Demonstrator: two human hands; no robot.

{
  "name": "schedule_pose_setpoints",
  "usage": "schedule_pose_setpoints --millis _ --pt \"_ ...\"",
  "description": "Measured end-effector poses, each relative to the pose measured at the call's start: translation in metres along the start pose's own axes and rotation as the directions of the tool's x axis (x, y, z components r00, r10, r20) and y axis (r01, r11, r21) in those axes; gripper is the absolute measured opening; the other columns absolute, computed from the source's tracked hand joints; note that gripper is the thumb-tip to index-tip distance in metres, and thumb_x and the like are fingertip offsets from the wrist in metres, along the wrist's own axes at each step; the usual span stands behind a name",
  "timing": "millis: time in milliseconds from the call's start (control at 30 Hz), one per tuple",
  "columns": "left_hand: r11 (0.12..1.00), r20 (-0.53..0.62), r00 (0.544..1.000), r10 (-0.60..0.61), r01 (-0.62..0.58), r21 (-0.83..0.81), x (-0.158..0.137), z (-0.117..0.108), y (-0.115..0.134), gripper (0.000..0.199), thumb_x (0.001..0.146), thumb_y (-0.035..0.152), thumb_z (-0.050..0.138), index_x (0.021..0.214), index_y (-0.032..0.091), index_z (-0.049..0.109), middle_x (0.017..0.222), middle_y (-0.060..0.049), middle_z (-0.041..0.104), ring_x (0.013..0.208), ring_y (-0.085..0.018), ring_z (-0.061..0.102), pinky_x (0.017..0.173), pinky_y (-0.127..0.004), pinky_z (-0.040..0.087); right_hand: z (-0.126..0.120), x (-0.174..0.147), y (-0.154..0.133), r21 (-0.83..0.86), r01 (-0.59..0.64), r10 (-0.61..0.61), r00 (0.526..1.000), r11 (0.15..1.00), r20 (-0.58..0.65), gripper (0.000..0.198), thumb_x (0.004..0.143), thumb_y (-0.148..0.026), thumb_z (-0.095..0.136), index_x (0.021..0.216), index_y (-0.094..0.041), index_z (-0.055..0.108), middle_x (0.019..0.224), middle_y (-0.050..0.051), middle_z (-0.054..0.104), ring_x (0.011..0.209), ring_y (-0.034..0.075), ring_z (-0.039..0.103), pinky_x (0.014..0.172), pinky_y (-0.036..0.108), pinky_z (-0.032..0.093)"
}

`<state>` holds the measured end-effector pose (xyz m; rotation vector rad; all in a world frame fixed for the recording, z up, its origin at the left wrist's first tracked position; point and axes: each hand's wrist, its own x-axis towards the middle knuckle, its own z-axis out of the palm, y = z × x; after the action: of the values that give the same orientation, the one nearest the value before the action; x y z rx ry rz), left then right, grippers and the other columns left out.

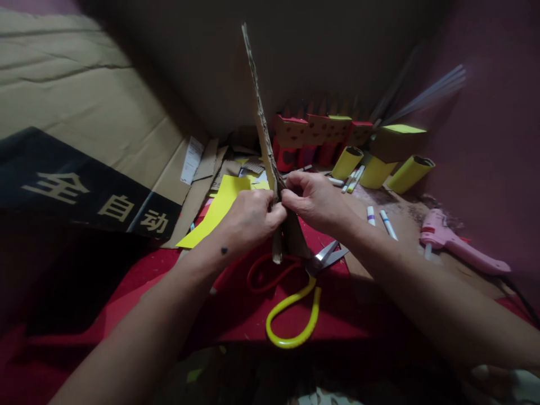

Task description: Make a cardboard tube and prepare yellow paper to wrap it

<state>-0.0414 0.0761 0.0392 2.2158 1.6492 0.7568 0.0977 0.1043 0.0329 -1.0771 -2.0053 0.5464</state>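
Note:
A piece of brown cardboard (262,124) stands nearly upright, edge-on to me, above the red-covered table. My left hand (253,214) pinches its lower part from the left, thumb and fingers closed on it. From the other side my right hand (310,197) grips the same spot, with thumb and forefinger pressed together. A lower flap of the cardboard hangs below my hands. Just beneath lie scissors (314,267) with one red and one yellow handle, blades apart. Yellow paper (219,211) lies left of my left hand.
A pink glue gun (459,242) and markers (388,225) lie at the right. Yellow tubes (409,175) and red tubes with cardboard pieces (327,138) stand at the back. A large cardboard box (84,101) fills the left. Clear sticks (430,93) lean at the back right.

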Motion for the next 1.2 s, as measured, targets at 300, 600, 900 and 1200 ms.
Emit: schedule_pose_setpoints --millis 300,600,900,1200 --pt "0.998 0.040 0.998 0.055 -0.056 0.031 -0.001 -0.001 -0.006 0.025 0.081 0.022 0.042 0.056 0.019 0.046 0.053 0.002 0.048 0.051 -0.012 0.043 0.052 -0.025 0.031 0.000 0.008 0.016 0.255 -0.070 0.024 0.983 0.964 0.181 0.004 0.069 -0.018 0.051 0.066 -0.017 0.050 0.062 -0.004 0.046 0.059 0.010 0.039 0.054 0.024 0.029" --pt "0.998 -0.050 0.999 0.019 -0.015 0.066 -0.007 0.001 0.002 0.026 0.079 0.019 0.041 0.053 0.019 0.041 0.051 0.001 0.047 0.051 -0.012 0.042 0.053 -0.026 0.029 0.002 0.005 -0.001 0.117 0.020 -0.020 1.000 0.993 -0.001 0.025 0.063 -0.006 0.048 0.054 -0.021 0.030 0.055 -0.007 0.028 0.055 0.008 0.028 0.050 0.026 0.020" --pt "0.958 -0.130 0.978 0.162 -0.125 0.257 -0.004 0.003 -0.004 0.018 0.081 0.017 0.044 0.066 0.016 0.055 0.064 -0.003 0.057 0.060 -0.015 0.049 0.059 -0.028 0.035 0.003 0.006 0.004 0.140 0.068 -0.062 0.997 0.988 -0.052 0.018 0.063 -0.010 0.048 0.058 -0.021 0.034 0.057 -0.006 0.035 0.055 0.009 0.032 0.051 0.025 0.024" --pt "0.896 -0.133 0.965 0.225 -0.151 0.417 -0.008 0.008 0.001 0.018 0.084 0.020 0.047 0.070 0.016 0.057 0.069 -0.006 0.059 0.061 -0.017 0.052 0.057 -0.029 0.036 -0.001 -0.001 -0.002 -0.045 0.131 -0.135 0.986 0.990 -0.099 0.014 0.073 -0.017 0.046 0.063 -0.021 0.037 0.055 -0.005 0.039 0.053 0.010 0.035 0.054 0.026 0.026"
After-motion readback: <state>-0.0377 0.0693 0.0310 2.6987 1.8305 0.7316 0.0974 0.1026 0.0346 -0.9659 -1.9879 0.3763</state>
